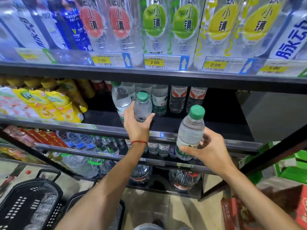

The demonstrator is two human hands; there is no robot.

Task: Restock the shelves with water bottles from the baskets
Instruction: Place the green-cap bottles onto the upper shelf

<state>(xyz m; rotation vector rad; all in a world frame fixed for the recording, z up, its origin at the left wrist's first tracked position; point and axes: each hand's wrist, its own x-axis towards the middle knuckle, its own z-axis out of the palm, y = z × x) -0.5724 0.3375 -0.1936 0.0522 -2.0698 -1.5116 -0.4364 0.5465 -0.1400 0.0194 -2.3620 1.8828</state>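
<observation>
A: Quick rundown, biggest first, all rel. to the mid shelf (207,127)?

B: Two dark baskets (29,205) sit on the floor well below it, bottom left. Contents are blurred, can't tell what's inside. Both are cut off by the frame edge.

A: Hands?

B: Left hand (136,125) is over the shelf's front edge, fingers and thumb wrapped round a small green-capped bottle (142,108). It's upright, over the shelf board approx. mid-width. Whether its base touches the board is hidden by the palm, can't tell.

A: The other?

B: Right hand (211,150) is in front of the shelf edge, outside it, gripping a second bottle (191,130) low on the label. It's slightly tilted, cap level w/ the shelf opening.

A: Stock already in?

B: A back row (160,100) of water bottles stands at the shelf's rear, behind the left-hand bottle. One leaning bottle (120,97) is just beside it. Most tops in that row are hidden by the shelf above.

A: Small stuff?

B: Red string (138,142) on the left wrist, right at the shelf's front rail. Bottle labels too blurry to read.
</observation>
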